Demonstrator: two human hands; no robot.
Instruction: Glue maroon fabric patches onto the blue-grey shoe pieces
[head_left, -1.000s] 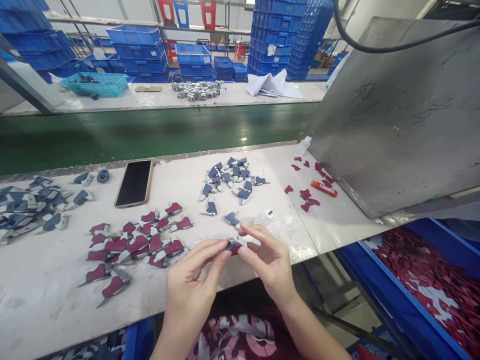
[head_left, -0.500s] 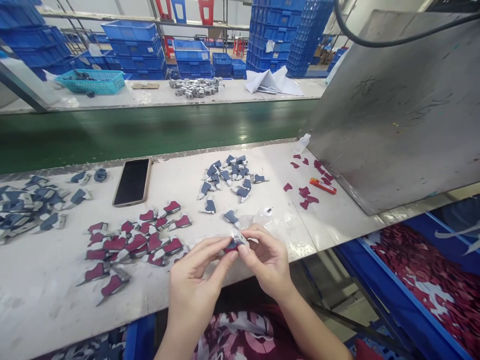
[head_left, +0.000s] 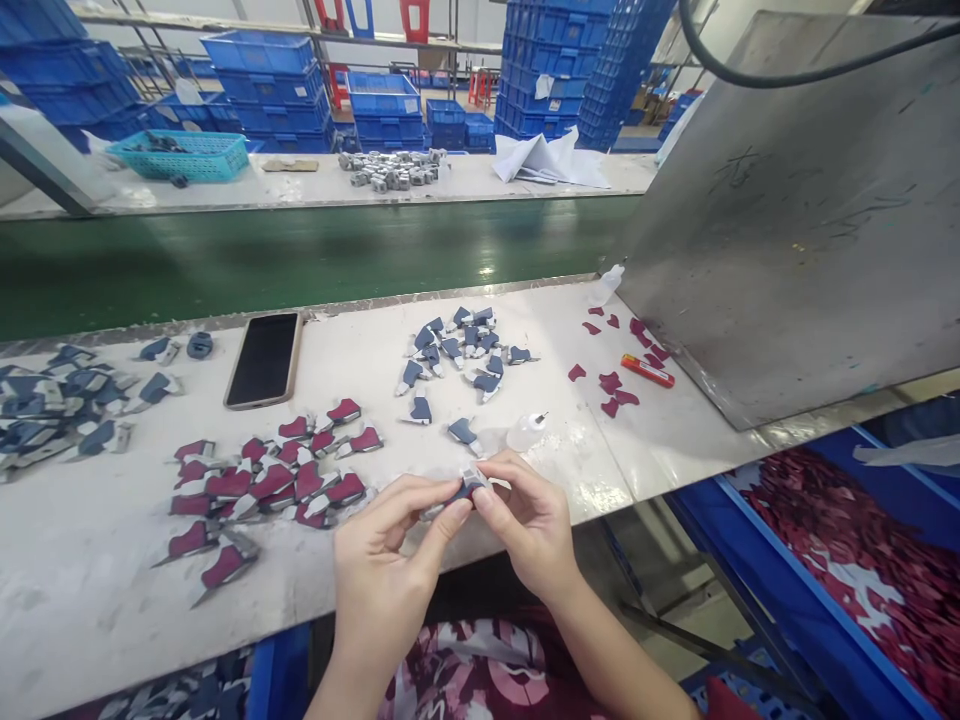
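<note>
Left hand [head_left: 386,552] and right hand [head_left: 534,525] hold one small part [head_left: 471,482], each grip clamped on it, bottle [head_left: 525,434] just beyond the grips, maroon pieces [head_left: 307,482] (a loose heap) to their left.

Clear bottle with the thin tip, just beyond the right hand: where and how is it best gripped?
Probably by its rounded body, pinched on both sides from above by the right hand, the nearer one, once that lets go of the held piece. The bottle looks tilted, its thin tip pointing away and right, so this avoids the tip.
</note>
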